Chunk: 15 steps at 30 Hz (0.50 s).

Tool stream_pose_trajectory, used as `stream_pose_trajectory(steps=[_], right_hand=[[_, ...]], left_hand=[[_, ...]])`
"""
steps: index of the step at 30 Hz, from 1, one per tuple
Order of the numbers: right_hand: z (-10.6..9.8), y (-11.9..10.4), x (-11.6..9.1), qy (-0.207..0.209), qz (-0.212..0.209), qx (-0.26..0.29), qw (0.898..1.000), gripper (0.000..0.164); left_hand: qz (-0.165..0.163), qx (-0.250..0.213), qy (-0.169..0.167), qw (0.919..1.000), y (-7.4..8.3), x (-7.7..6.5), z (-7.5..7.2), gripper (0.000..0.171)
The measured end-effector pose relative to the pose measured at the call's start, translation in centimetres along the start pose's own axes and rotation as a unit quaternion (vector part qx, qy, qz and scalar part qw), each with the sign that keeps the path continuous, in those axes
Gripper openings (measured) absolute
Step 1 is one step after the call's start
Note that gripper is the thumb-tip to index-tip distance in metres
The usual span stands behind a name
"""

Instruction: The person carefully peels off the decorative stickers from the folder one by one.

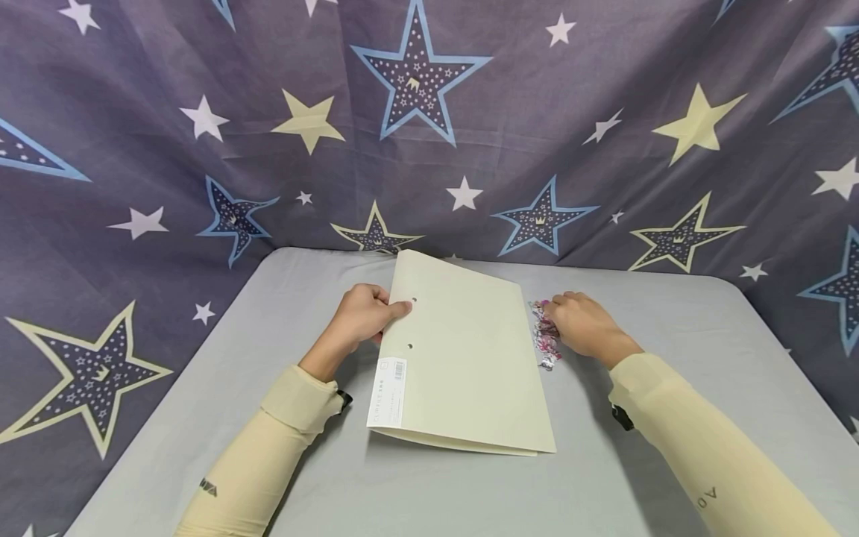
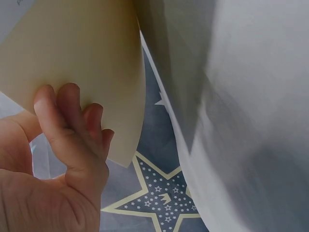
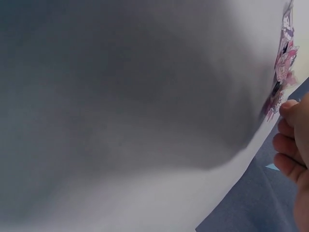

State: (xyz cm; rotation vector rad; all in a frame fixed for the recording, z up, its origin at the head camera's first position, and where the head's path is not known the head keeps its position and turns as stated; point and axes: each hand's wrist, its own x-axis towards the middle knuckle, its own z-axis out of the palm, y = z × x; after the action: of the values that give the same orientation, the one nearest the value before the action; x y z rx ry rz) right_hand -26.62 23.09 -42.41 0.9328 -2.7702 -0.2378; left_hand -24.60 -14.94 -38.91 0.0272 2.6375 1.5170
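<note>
A cream paper folder [image 1: 470,358] with two punched holes stands tilted over the bed, its left edge raised. My left hand [image 1: 362,313] grips that left edge, thumb on the front cover and the other fingers behind it, as the left wrist view shows on the cream sheet [image 2: 82,53]. Just right of the folder is a bunch of pink and white cut-out stickers [image 1: 546,339] with printed figures. My right hand [image 1: 584,324] pinches the far end of these stickers [image 3: 285,65]; its other fingers are curled in the right wrist view.
A white label [image 1: 387,393] with a barcode is on the folder's lower left corner. Everything rests on a grey sheet-covered surface [image 1: 698,358] with rounded far corners. Behind it hangs a dark curtain [image 1: 577,127] patterned with stars.
</note>
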Motion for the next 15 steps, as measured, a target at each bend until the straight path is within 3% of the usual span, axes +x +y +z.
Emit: stream_pose_trajectory(steps=[15], right_hand=[[-0.17, -0.47, 0.15, 0.04, 0.029, 0.028, 0.998, 0.02]], left_hand=[[-0.033, 0.027, -0.034, 0.9985, -0.84, 0.3, -0.09, 0.036]])
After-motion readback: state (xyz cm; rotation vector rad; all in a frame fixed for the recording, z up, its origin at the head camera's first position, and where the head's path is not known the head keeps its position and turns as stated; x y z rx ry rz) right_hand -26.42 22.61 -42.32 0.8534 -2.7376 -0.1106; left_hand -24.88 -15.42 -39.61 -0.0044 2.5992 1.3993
